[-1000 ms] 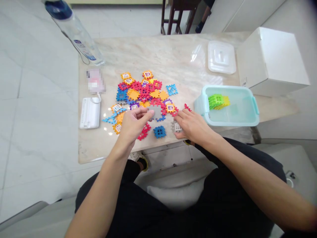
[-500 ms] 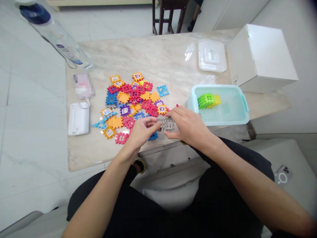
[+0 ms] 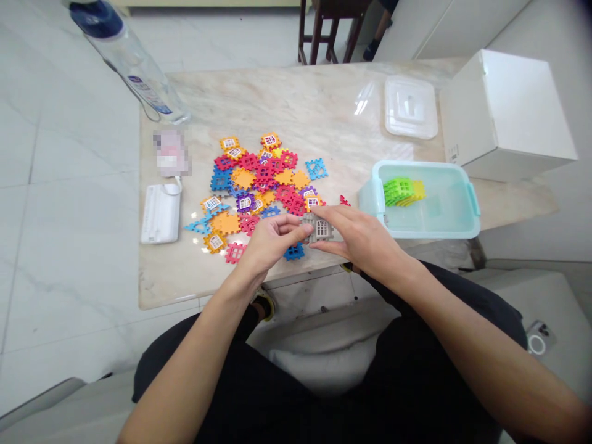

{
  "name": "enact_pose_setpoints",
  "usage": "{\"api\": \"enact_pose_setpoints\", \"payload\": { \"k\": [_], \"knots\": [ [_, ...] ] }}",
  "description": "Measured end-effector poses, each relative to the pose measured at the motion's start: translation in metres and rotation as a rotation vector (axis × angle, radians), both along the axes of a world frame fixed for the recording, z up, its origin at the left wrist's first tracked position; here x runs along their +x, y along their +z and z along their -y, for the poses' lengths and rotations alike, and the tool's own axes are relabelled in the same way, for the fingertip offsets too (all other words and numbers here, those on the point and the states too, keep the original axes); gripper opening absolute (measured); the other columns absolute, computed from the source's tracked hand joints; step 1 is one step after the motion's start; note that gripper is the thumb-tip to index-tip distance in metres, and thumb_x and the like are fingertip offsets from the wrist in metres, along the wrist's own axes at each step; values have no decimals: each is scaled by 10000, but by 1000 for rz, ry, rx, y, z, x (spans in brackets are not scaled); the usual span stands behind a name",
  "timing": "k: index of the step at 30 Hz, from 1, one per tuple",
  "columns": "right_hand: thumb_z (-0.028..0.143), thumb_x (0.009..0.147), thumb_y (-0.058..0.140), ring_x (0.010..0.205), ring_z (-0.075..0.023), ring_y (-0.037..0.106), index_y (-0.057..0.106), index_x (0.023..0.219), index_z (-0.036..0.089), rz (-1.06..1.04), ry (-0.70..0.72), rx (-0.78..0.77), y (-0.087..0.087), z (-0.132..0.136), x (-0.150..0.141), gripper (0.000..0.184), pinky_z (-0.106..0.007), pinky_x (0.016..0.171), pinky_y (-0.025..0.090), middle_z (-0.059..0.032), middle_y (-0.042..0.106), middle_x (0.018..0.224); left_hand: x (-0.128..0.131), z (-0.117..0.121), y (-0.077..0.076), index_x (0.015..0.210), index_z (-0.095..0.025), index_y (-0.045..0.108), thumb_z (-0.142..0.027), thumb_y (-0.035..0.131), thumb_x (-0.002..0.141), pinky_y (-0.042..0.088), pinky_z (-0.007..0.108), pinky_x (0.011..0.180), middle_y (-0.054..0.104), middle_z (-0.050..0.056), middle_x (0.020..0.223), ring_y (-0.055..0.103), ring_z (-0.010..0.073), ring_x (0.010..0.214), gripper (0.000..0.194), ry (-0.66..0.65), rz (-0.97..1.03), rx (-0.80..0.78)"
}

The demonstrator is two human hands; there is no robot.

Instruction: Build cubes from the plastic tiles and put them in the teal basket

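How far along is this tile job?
Looks done: the green and yellow tiles stacked in the plastic tub. In hand: the left hand and right hand hold a gray window tile. Left: the multicoloured heap of tiles on the marble table.

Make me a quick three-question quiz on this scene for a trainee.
1. What colour is the windowed block held between the left hand and the right hand?
2. True or false: the green blocks sit inside the clear tub.
3. Which lies farther from the person: the clear lid or the blue block?

Key: 1. Grey. 2. True. 3. The clear lid.
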State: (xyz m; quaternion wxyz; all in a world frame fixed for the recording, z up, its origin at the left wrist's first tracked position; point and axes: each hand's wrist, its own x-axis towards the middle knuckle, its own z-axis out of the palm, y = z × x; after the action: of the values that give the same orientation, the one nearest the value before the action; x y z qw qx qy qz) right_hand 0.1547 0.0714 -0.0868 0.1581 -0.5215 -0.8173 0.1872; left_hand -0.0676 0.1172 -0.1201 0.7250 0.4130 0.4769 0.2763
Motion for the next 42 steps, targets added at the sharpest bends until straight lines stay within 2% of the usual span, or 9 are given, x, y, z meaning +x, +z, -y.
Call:
{"api": "enact_pose_setpoints", "payload": {
  "k": [4, 8, 13, 15, 20, 28, 34, 42],
  "knots": [
    [336, 1060, 801, 1404, -355, 730, 618, 1588, 202, -1, 34, -15, 1, 1, -3, 575, -527, 1191, 611, -192, 747, 1521, -3, 4, 5, 902, -208, 824, -534, 1098, 619, 610, 320, 711, 855, 70, 852, 793, 229, 771, 511, -5, -25, 16],
    [300, 1036, 831, 1372, -331, 752, 650, 1560, 227, -94, 27, -2, 6, 2, -1, 559, -491, 1189, 620, -153, 781, 1467, -10, 6, 15, 955, -207, 852, -515, 1086, 662, 636, 338, 759, 868, 77, 898, 810, 243, 805, 486, -26, 14, 42],
    [312, 1021, 859, 1313, -311, 784, 669, 1551, 255, -233, 35, 167, 6, 3, 3, 566, -457, 1183, 629, -119, 806, 1425, -16, 2, 17, 1036, -185, 864, -474, 1091, 673, 638, 327, 810, 865, 74, 942, 802, 225, 831, 516, -56, 125, 31],
    [306, 1024, 856, 1312, -308, 786, 666, 1563, 259, -264, 46, 217, 5, 2, 2, 574, -452, 1187, 632, -118, 807, 1430, -16, 1, 15, 1095, -177, 865, -449, 1091, 688, 626, 310, 845, 869, 88, 1017, 802, 219, 893, 539, -62, 170, 6],
    [296, 1021, 862, 1291, -301, 798, 673, 1568, 272, -311, 67, 250, 5, 2, -3, 579, -434, 1170, 645, -106, 820, 1406, -15, 4, 12, 1205, -170, 859, -495, 1033, 794, 602, 353, 996, 862, 141, 1208, 800, 282, 1150, 552, -104, 263, -53],
    [386, 1015, 879, 1310, -307, 792, 652, 1591, 273, -344, 79, 262, 2, 3, -8, 629, -472, 1191, 644, -112, 805, 1443, -13, 2, 7, 1180, -149, 867, -494, 1035, 780, 590, 324, 889, 858, 140, 1158, 799, 253, 1028, 554, -150, 337, -98],
    [331, 1021, 870, 1316, -295, 791, 652, 1605, 296, -384, 105, 252, 1, 2, -10, 624, -450, 1196, 643, -90, 806, 1445, -12, 4, 6, 1171, -154, 876, -570, 1021, 773, 565, 310, 868, 848, 113, 1095, 767, 226, 975, 593, -183, 339, -80],
    [234, 1001, 876, 1348, -293, 780, 632, 1638, 293, -399, 142, 214, 2, 3, -11, 684, -444, 1226, 629, -90, 793, 1479, -9, 6, 6, 1112, -155, 869, -544, 1071, 708, 548, 289, 820, 852, 114, 1085, 762, 209, 944, 596, -175, 366, -114]
  ]
}}
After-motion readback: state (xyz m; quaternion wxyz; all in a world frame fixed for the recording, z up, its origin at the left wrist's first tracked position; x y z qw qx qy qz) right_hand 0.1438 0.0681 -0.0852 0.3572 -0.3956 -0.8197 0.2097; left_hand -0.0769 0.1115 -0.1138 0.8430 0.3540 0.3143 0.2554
